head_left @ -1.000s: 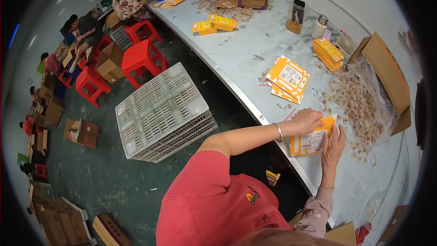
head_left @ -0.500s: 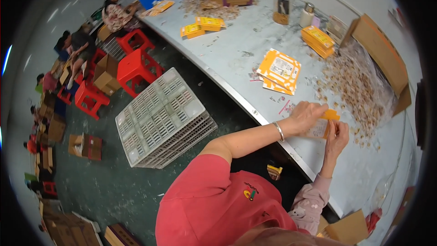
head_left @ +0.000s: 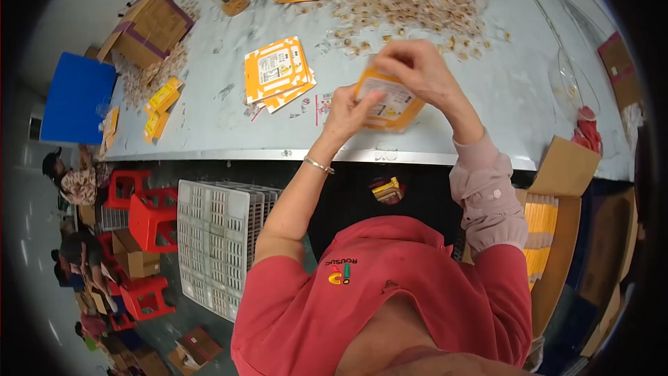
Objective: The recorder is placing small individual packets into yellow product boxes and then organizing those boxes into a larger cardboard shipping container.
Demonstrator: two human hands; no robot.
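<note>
Orange packet (head_left: 387,103) lifted since, both hands (head_left: 417,69)

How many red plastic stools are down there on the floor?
3, possibly more hidden. One red plastic stool stands nearest the table, a second just beside it by the grey crate, a third farther along the floor.

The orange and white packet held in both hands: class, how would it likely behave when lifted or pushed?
The packet looks flat and thin, so probably light and somewhat bendy. The left hand and right hand pinch only its edges, suggesting little weight. Being flat, it would likely slide, not roll.
</note>
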